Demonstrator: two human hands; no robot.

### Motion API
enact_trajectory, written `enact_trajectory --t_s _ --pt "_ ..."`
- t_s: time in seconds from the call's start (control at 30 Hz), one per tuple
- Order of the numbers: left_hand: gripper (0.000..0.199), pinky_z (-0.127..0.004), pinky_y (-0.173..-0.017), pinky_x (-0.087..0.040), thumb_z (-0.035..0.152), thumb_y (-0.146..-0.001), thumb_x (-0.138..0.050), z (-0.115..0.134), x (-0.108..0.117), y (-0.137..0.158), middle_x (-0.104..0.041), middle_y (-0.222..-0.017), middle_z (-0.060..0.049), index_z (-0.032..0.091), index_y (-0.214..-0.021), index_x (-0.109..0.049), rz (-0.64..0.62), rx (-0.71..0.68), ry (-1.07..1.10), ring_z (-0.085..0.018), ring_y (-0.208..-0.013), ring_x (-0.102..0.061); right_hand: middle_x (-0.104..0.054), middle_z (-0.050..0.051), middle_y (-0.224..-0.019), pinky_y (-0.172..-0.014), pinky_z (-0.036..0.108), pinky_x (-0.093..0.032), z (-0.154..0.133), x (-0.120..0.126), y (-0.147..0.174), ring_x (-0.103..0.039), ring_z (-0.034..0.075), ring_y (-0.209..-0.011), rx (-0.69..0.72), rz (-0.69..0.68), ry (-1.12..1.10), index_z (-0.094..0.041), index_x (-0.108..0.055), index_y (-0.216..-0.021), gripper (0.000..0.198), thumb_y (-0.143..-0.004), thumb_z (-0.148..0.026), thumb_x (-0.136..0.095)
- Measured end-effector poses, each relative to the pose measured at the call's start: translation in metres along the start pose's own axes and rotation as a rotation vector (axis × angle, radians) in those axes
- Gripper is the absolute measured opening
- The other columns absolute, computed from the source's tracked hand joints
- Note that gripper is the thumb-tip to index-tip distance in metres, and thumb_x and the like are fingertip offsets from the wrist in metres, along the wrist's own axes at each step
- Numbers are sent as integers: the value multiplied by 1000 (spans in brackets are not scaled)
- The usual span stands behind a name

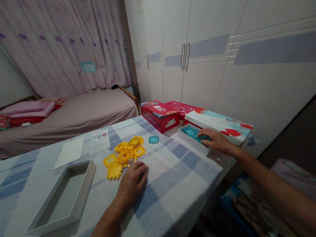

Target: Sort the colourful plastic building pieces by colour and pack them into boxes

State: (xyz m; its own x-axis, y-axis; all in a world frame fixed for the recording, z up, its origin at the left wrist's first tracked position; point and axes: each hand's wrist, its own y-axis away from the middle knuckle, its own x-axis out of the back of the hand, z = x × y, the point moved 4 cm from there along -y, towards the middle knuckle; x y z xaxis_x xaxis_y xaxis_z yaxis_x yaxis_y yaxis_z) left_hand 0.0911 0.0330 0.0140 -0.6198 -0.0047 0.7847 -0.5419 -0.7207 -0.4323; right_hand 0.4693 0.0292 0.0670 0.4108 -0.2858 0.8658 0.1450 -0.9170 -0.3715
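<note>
My left hand (pixel 133 178) lies on the checked cloth at the near edge of a pile of yellow square interlocking pieces (pixel 124 153). Its fingers are curled together, and whatever they may hold is hidden. Over at the right, my right hand (pixel 216 140) reaches into a white box (pixel 195 143) of teal interlocking pieces (pixel 190 131). The fingers of that hand are bent and apart, with the tips among the teal pieces. A single teal square piece (pixel 153 139) lies flat on the cloth, between the yellow pile and the box.
An open grey-white box tray (pixel 90 175) stands at the left of the table. Behind it lie a white sheet (pixel 70 152) and a printed leaflet (pixel 100 140). Red boxes (pixel 160 118) and a white-and-red carton (pixel 219 123) line the far right edge, beside wardrobe doors.
</note>
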Motion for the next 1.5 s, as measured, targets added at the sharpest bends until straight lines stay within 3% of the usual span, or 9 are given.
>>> enact_trajectory --t_s 0.27,0.47,0.73,0.87,1.0,1.13,1.27,1.37,1.5 --pt "24 -37 -85 -52 24 -87 -49 1 1 -1 -66 -106 -11 18 -99 -69 -5 5 -7 -22 -95 -63 -71 7 -100 -89 37 -49 0 3 9 -65 23 -95 -106 23 88 -22 -71 -87 24 -81 -31 -50" --pt "24 -37 -85 -52 25 -88 -49 1 1 0 -66 -105 -11 19 -98 -69 -4 9 2 -22 -94 -63 -70 7 -103 -89 37 -49 -25 8 0 -64 22 -97 -155 260 23 -21 -69 -94 25 -84 -28 -47" --pt "22 -36 -85 -52 25 -87 -50 2 2 -1 -67 -103 -9 21 -97 -69 18 -8 -3 -21 -93 -63 -61 11 -127 -102 37 -41 -111 -95 -76 -55 22 -118 66 -31 -108 -15 -59 -121 38 -83 -21 -57" --pt "22 -37 -86 -52 24 -87 -50 1 1 0 -67 -104 -10 20 -98 -69 9 -6 -11 -22 -95 -63 -54 13 -136 -100 43 -41 -124 -141 -105 -48 27 -125 14 -122 -16 -18 -53 -129 50 -82 -29 -63" --pt "23 -39 -88 -51 23 -87 -50 0 -1 0 -66 -105 -10 21 -98 -69 15 4 -2 -22 -96 -62 -60 12 -125 -96 42 -42 -127 -158 -115 -53 28 -118 17 -121 3 -19 -61 -119 40 -80 -31 -64" --pt "23 -40 -90 -50 24 -89 -48 0 -1 0 -66 -105 -10 20 -98 -68 7 -1 -16 -22 -97 -62 -63 12 -117 -91 38 -43 -130 -152 -115 -56 26 -108 -1 -98 27 -18 -63 -113 37 -78 -31 -65" --pt "22 -38 -88 -51 24 -88 -49 2 0 0 -66 -105 -10 20 -98 -68 5 -3 -14 -22 -96 -62 -62 10 -114 -93 36 -42 -122 -116 -104 -56 24 -105 20 25 7 -19 -62 -117 43 -77 -34 -67" --pt "22 -36 -85 -51 22 -88 -48 1 0 0 -66 -104 -10 20 -97 -68 4 -4 -13 -22 -95 -62 -62 11 -113 -96 37 -42 -94 -71 -88 -55 24 -107 9 212 32 -17 -63 -113 38 -78 -30 -66" --pt "22 -36 -85 -51 21 -88 -48 0 -2 0 -65 -105 -10 19 -98 -67 -5 -3 -9 -21 -95 -61 -63 13 -111 -95 42 -43 -39 -32 -68 -55 27 -105 -125 252 144 -16 -65 -110 38 -74 -30 -68"
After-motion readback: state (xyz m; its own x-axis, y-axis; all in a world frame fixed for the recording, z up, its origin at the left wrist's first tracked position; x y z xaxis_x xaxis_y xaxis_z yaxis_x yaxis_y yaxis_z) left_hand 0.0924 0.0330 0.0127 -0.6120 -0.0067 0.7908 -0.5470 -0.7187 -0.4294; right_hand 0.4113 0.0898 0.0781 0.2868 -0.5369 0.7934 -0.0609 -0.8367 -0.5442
